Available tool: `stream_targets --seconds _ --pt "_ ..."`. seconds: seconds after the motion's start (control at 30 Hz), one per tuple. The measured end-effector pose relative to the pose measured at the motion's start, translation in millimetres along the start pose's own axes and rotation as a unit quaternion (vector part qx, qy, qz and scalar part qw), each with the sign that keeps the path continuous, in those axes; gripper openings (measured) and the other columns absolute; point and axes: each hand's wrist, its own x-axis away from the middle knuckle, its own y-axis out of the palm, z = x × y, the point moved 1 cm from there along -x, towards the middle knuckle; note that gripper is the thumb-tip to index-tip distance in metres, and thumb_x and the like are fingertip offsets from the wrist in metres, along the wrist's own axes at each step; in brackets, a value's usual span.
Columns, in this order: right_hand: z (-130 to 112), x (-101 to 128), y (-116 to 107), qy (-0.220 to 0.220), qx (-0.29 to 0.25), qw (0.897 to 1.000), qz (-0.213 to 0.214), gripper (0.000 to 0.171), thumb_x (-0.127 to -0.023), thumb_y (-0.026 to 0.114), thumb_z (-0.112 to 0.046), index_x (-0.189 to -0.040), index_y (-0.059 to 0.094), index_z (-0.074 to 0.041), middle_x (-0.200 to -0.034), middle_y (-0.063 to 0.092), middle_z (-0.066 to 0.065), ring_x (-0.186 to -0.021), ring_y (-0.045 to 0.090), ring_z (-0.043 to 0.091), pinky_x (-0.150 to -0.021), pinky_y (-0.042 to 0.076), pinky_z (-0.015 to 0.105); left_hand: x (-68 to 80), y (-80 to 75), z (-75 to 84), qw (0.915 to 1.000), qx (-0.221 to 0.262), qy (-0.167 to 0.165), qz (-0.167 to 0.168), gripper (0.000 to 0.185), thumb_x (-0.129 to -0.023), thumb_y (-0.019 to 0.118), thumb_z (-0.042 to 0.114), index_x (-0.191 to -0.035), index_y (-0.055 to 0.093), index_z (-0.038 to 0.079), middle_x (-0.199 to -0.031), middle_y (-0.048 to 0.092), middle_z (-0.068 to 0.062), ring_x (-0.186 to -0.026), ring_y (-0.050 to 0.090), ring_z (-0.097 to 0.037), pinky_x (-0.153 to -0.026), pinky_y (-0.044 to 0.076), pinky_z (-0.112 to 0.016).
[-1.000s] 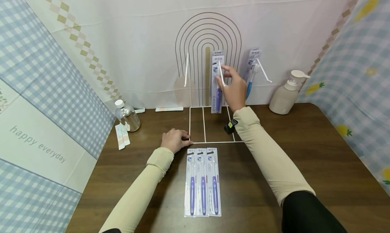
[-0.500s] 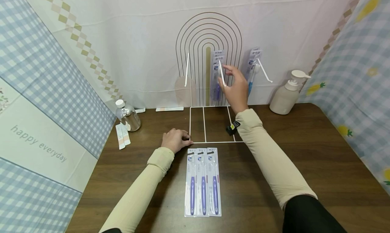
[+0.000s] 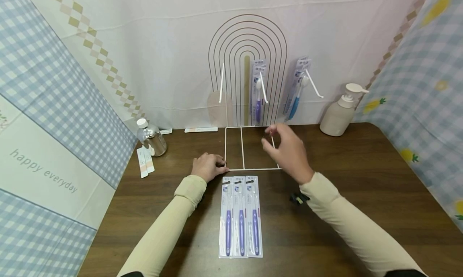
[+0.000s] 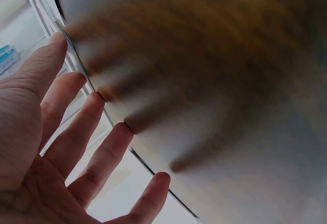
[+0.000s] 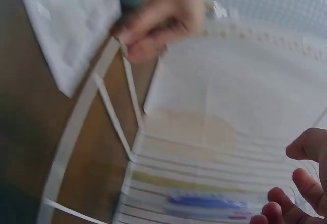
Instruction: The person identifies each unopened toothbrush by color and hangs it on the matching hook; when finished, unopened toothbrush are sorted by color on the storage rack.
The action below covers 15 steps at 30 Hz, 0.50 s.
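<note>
A purple toothbrush pack [image 3: 257, 93] hangs on the middle hook of the white wire rack [image 3: 226, 108]. A blue toothbrush pack [image 3: 297, 88] hangs on the right hook; the left hook [image 3: 221, 83] is bare. My right hand [image 3: 277, 143] hovers empty over the rack's flat base, fingers loosely bent; its fingertips [image 5: 301, 183] show in the right wrist view. My left hand [image 3: 212, 165] rests on the table, straight fingers [image 4: 97, 106] touching the base's front left corner. Three purple toothbrush packs [image 3: 240, 216] lie side by side on the table in front of the rack.
A beige pump bottle [image 3: 341, 110] stands at the back right. A clear bottle [image 3: 151, 138] and two small strips [image 3: 144, 163] sit at the left, a flat strip [image 3: 200, 129] by the back wall. Checked fabric walls close in both sides of the brown table [image 3: 361, 180].
My right hand has let go of the purple pack, which now hangs on the middle hook, and has dropped back toward the rack's base. The left hand has not moved.
</note>
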Motion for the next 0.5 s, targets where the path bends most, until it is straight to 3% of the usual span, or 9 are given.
stream_targets --seconds 0.27,0.5 --pt "1.3 70.4 18.8 -0.004 0.019 0.995 -0.095 0.030 -0.089 0.085 -0.018 -0.113 0.070 -0.011 -0.105 0.070 0.007 -0.095 0.068 0.024 -0.078 0.058 0.043 0.4 0.5 -1.7 1.0000 0.000 0.000 0.000 0.028 -0.087 0.086 0.046 -0.108 0.085 0.028 -0.123 0.076 0.011 -0.113 0.067 -0.027 -0.091 0.049 -0.058" --pt "3.7 105.6 42.7 0.047 0.027 0.981 -0.187 0.040 -0.090 0.085 -0.030 -0.123 0.070 -0.012 -0.096 0.065 -0.001 -0.080 0.060 0.012 -0.065 0.050 0.032 0.1 0.2 -0.3 1.0000 0.002 -0.002 -0.005 0.028 -0.087 0.086 0.045 -0.109 0.085 0.028 -0.124 0.076 0.011 -0.113 0.066 -0.027 -0.092 0.048 -0.058"
